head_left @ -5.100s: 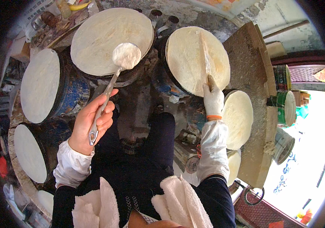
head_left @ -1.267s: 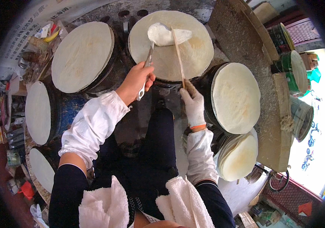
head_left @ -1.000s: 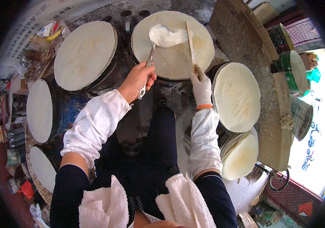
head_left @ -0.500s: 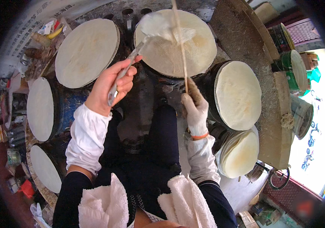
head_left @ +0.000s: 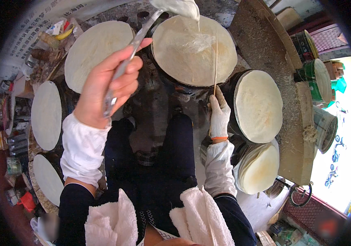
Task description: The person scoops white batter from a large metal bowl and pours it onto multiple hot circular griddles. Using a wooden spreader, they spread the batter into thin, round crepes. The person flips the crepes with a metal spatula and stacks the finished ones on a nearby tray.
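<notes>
My bare left hand (head_left: 112, 80) is wrapped around the handle of a metal ladle (head_left: 143, 31). White batter (head_left: 179, 8) covers the ladle's bowl, and a strand of it drips from the lip. Below hangs a round pale sheet of batter (head_left: 167, 61) on the far griddle, with a shiny wet patch (head_left: 198, 42) near its middle. My right hand (head_left: 219, 112), in a white work glove, grips a thin wooden stick (head_left: 216, 61) that points up across the right part of that sheet. The batter under the ladle's bowl is partly hidden.
Other round griddles carry pale sheets: one at far left (head_left: 97, 49), two on the left (head_left: 45, 115), one on the right (head_left: 259, 106). A stack of thin pancakes (head_left: 259, 170) lies lower right. A brown board (head_left: 273, 74) borders the right side; buckets (head_left: 321, 80) stand beyond it.
My left hand has raised the ladle up and away from the far sheet, closer to me. The stick in my right hand has swung right, and that hand has shifted slightly right and lower.
</notes>
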`<state>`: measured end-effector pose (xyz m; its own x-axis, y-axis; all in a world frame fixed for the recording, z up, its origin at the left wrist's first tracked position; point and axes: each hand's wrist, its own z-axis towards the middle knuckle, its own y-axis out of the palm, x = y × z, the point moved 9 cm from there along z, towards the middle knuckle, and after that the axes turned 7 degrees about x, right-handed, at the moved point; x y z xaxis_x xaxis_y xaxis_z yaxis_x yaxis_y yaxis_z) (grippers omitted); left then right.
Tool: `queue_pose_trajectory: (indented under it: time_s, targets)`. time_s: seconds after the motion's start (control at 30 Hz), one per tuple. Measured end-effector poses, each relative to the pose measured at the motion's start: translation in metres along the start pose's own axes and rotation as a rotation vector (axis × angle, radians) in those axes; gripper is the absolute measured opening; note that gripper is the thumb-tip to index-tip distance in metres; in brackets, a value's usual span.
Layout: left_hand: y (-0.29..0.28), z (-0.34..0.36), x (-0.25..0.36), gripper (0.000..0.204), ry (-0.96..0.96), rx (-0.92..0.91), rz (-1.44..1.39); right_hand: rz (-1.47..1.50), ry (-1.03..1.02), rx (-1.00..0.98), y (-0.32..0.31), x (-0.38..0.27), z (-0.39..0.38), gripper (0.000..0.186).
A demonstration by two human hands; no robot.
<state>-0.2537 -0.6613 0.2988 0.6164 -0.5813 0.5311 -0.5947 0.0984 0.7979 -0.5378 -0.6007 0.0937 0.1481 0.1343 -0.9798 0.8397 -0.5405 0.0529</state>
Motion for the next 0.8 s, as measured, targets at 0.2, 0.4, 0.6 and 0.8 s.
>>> queue_pose_trajectory:
  time_s: [0.2,0.4,0.6,0.8]
  targets:
    - [-0.06,0.019,-0.031,0.035,-0.036,0.336,0.045,-0.215,-0.112,-0.017,0.0,0.013,0.006,0.049]
    - [-0.068,0.0,-0.016,0.03,0.006,0.277,-0.029,-0.749,-0.151,-0.085,0.007,0.015,-0.013,0.051]
    - [-0.07,-0.022,-0.012,0.032,-0.029,0.316,-0.158,-1.318,-0.228,-0.102,0.02,0.004,-0.025,0.054]
    - [-0.079,-0.028,-0.029,0.032,-0.102,0.296,-0.221,-1.397,-0.326,0.04,0.026,-0.017,0.028,0.05]
